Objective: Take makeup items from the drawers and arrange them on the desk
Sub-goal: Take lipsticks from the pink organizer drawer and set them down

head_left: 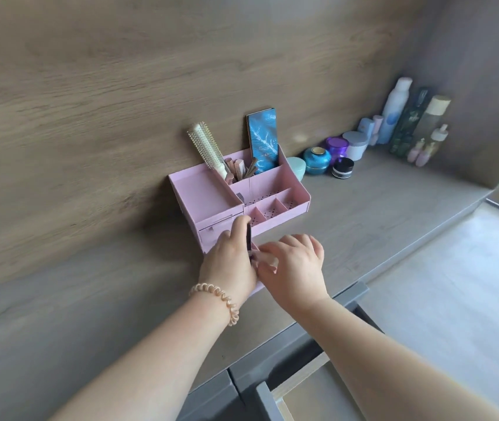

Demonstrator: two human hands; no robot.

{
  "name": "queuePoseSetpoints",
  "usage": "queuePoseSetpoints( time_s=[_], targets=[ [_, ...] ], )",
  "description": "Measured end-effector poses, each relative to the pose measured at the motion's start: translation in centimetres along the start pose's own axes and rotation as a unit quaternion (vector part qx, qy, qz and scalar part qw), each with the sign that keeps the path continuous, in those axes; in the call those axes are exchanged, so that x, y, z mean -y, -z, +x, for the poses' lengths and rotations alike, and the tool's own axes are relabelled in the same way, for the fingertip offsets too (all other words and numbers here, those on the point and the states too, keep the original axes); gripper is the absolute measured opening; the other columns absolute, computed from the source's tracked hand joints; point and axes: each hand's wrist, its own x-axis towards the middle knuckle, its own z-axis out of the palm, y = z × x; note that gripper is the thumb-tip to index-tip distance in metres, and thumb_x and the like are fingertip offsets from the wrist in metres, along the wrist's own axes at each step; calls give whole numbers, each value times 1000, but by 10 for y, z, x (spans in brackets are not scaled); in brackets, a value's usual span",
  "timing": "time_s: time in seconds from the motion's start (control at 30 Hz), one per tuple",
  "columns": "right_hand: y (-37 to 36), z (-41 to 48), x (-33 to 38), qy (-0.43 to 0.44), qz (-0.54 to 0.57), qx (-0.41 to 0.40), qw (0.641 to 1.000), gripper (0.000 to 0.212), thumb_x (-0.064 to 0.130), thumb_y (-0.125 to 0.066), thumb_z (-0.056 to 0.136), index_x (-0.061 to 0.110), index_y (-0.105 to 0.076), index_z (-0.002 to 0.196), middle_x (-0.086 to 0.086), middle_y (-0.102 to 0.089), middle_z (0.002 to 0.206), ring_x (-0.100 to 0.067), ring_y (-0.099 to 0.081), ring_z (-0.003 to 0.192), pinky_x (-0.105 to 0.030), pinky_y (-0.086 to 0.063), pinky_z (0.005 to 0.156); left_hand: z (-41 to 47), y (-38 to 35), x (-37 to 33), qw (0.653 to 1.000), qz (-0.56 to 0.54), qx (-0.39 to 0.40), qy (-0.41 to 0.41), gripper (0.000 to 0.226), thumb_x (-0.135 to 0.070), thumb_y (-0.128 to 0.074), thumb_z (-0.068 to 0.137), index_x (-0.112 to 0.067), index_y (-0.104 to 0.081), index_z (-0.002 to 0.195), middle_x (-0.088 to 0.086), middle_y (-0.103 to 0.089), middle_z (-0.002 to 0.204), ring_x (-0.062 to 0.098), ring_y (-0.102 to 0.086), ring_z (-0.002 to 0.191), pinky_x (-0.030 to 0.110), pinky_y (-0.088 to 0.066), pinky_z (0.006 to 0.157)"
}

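Observation:
A pink organiser stands on the grey desk against the wooden wall. Its small lower drawer is pulled out toward me and mostly hidden under my hands. My left hand, with a coiled hair tie on the wrist, pinches a slim dark makeup item and holds it upright above that drawer. My right hand lies over the drawer with its fingers bent down beside the dark item. Whether it grips anything is hidden.
A round hairbrush, a blue palette and several small sticks stand in the organiser's back compartments. Jars and tall bottles line the wall at the right. A grey desk drawer stands open below the front edge.

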Motion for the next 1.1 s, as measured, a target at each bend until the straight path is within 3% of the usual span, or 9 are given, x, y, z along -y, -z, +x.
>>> queuePoseSetpoints(
  time_s=[0.13, 0.27, 0.33, 0.4, 0.5, 0.67, 0.8, 0.97, 1.1],
  targets=[
    [49, -13, -31, -99, 42, -31, 994, 21, 36, -56, 88, 23, -70, 96, 7, -71, 87, -19, -63, 83, -36, -26, 105, 5, -14, -50, 993, -73, 43, -78, 61, -11, -61, 81, -37, -27, 125, 6, -64, 97, 31, -62, 82, 32, -43, 60],
    [117, -52, -75, -180, 60, -64, 980, 22, 31, -48, 94, 20, -63, 105, 11, -73, 99, -11, -63, 92, -36, -21, 112, -16, -38, -125, 979, -114, 112, -127, 60, -12, -59, 84, -38, -29, 128, 7, -64, 94, 27, -58, 74, 32, -45, 63],
    [154, -82, -91, -213, 56, -92, 971, 19, 27, -51, 93, 19, -62, 107, 10, -73, 97, -8, -58, 90, -36, -31, 106, -39, -49, -165, 963, -138, 155, -173, 54, -17, -57, 87, -39, -29, 128, 7, -64, 97, 28, -60, 79, 34, -49, 67],
    [192, -114, -109, -238, 47, -114, 963, 18, 25, -58, 89, 19, -64, 105, 7, -71, 95, -10, -55, 76, -36, -44, 90, -62, -59, -202, 942, -149, 203, -223, 49, -22, -55, 89, -39, -30, 127, 5, -63, 101, 30, -62, 86, 38, -51, 72],
    [247, -163, -134, -310, 76, -142, 937, 20, 23, -61, 83, 23, -64, 102, 7, -69, 91, -8, -56, 74, -28, -46, 73, -95, -75, -256, 901, -146, 270, -305, 49, -28, -55, 88, -38, -29, 128, 1, -61, 105, 27, -61, 88, 38, -51, 75],
    [318, -245, -179, -396, 95, -167, 898, 23, 24, -59, 76, 28, -62, 98, 14, -70, 73, 2, -58, 87, -20, -45, 72, -163, -108, -341, 860, -148, 324, -365, 58, -20, -57, 87, -36, -26, 132, 1, -58, 103, 24, -59, 85, 38, -51, 79],
    [356, -325, -234, -452, 93, -181, 868, 23, 27, -59, 68, 29, -60, 91, 12, -72, 73, 5, -58, 82, -26, -50, 76, -233, -146, -404, 857, -148, 339, -358, 65, -11, -56, 86, -34, -21, 137, -1, -50, 101, 22, -54, 83, 32, -44, 76],
    [407, -448, -322, -521, 58, -184, 831, 18, 27, -64, 68, 30, -62, 86, 11, -70, 80, -9, -63, 85, -35, -49, 83, -344, -220, -484, 856, -159, 396, -292, 44, -9, -56, 82, -26, -36, 118, 5, -61, 101, 27, -61, 86, 37, -51, 78],
    [433, -513, -370, -546, 43, -182, 816, 9, 27, -66, 68, 25, -64, 77, 11, -69, 78, -13, -63, 85, -41, -48, 85, -404, -258, -527, 852, -137, 431, -265, 31, -10, -59, 81, -19, -45, 107, 1, -60, 94, 25, -59, 86, 30, -46, 74]
  ],
)
